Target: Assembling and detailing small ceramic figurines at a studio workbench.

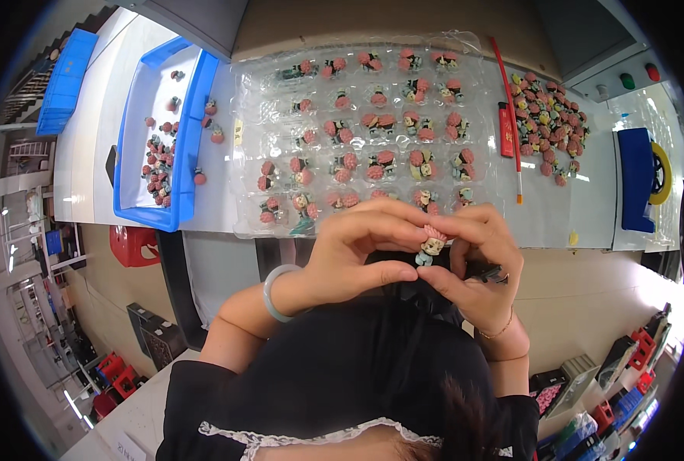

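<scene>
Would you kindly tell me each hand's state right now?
Left hand: holding the pink-haired figurine at its fingertips.
Right hand: holding the same figurine; dark item at palm, unclear.

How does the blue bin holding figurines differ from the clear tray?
The blue bin is opaque with a white floor; the clear tray is see-through. The bin is one undivided space; the tray has rows of pockets. Figurines sit spread across the tray's pockets but lie loose, mostly bunched, in the bin. Both hold pink-topped figurines.
</scene>
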Demonstrator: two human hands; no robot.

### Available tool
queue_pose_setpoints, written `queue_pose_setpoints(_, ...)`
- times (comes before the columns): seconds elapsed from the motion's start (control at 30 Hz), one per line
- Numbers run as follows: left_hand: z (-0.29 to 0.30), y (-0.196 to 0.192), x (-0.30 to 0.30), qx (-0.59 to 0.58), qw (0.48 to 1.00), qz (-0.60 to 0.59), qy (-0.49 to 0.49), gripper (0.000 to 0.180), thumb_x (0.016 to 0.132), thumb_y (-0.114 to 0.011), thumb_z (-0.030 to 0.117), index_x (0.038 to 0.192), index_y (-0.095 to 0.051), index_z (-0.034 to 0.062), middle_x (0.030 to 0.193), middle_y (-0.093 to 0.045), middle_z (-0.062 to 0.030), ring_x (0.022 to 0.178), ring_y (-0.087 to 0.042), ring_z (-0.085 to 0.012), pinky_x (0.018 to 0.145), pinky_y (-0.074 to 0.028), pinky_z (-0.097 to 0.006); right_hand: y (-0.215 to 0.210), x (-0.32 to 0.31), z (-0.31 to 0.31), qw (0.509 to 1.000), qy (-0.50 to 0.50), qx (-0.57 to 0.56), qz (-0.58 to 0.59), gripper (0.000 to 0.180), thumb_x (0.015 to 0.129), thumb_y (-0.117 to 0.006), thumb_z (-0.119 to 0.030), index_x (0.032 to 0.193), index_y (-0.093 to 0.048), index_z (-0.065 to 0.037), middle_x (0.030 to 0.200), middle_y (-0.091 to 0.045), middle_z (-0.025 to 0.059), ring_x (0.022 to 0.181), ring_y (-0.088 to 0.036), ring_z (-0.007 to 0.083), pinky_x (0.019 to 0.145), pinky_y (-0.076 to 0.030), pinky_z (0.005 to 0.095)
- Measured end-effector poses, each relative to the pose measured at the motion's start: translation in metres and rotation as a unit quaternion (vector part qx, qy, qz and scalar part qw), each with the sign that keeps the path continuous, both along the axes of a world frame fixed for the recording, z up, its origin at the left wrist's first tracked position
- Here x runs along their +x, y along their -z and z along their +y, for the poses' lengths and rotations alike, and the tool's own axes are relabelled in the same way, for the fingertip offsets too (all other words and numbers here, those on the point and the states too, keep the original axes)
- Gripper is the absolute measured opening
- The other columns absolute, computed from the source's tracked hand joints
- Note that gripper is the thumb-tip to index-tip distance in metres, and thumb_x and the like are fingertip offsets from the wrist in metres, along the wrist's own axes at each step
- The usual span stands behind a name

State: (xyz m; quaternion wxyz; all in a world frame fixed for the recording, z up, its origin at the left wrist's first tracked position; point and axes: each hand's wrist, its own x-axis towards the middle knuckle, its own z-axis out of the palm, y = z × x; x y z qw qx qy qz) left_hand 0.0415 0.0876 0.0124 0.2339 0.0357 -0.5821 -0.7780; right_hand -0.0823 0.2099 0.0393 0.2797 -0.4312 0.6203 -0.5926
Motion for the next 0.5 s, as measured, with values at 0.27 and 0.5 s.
queue_pose_setpoints(0.27,0.0032,0.0001,0.0032,0.181,0.982,0.002,0.053,0.035,0.069,-0.06,-0.01,0.102,-0.05,-0.0036,0.109,-0.044,-0.0126,0.096,-0.054,-0.0209,0.081,-0.048,-0.029,-0.0013,0.0021,0.0034,1.0,-0.005,0.008,-0.005,0.04,0.059,-0.071,0.001,0.096,-0.059,-0.002,0.085,-0.052,0.0038,0.048,-0.039,0.0045,0.044,-0.031,0.0173)
queue_pose_setpoints(0.5,0.002,-0.0047,0.0023,0.098,0.994,-0.014,0.043,0.04,0.068,-0.065,-0.004,0.104,-0.048,0.0018,0.109,-0.042,-0.0155,0.094,-0.052,-0.022,0.08,-0.047,-0.029,-0.002,0.0061,0.0004,0.993,0.035,-0.046,0.098,0.026,0.06,-0.07,0.001,0.083,-0.058,-0.003,0.079,-0.057,0.0069,0.053,-0.047,0.0097,0.047,-0.038,0.0196)
